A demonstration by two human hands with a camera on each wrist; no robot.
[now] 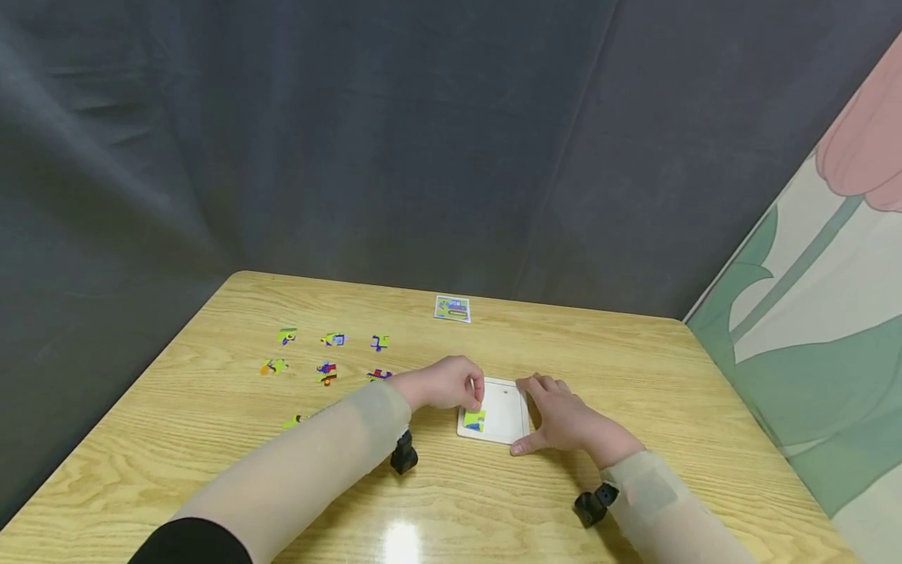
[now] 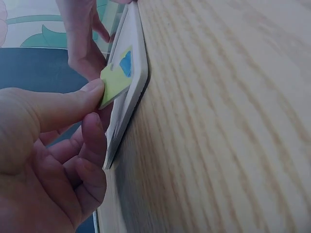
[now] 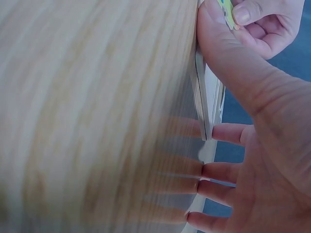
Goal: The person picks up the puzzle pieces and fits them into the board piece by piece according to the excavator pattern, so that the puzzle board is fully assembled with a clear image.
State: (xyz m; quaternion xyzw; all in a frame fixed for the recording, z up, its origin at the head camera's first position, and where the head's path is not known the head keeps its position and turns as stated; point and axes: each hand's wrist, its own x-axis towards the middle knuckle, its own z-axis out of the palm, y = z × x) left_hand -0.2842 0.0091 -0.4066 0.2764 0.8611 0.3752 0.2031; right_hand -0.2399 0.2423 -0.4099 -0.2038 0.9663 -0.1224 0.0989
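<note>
My left hand point(image 1: 449, 384) pinches a green and blue jigsaw piece point(image 2: 114, 83) between thumb and index finger. The piece lies at the near left corner of a white puzzle tray point(image 1: 503, 413), tilted with one edge raised in the left wrist view. My right hand point(image 1: 561, 417) holds the tray by its right side, the thumb at the near right corner and the fingers at the far right. In the right wrist view, the index finger touches the tray's edge point(image 3: 200, 94), and the other fingertips rest on the table.
Several loose jigsaw pieces, among them a green one point(image 1: 275, 366) and a red and blue one point(image 1: 327, 371), lie spread on the left of the wooden table point(image 1: 606, 356). A small picture card point(image 1: 452, 308) lies at the back. A dark curtain point(image 1: 423, 141) hangs behind.
</note>
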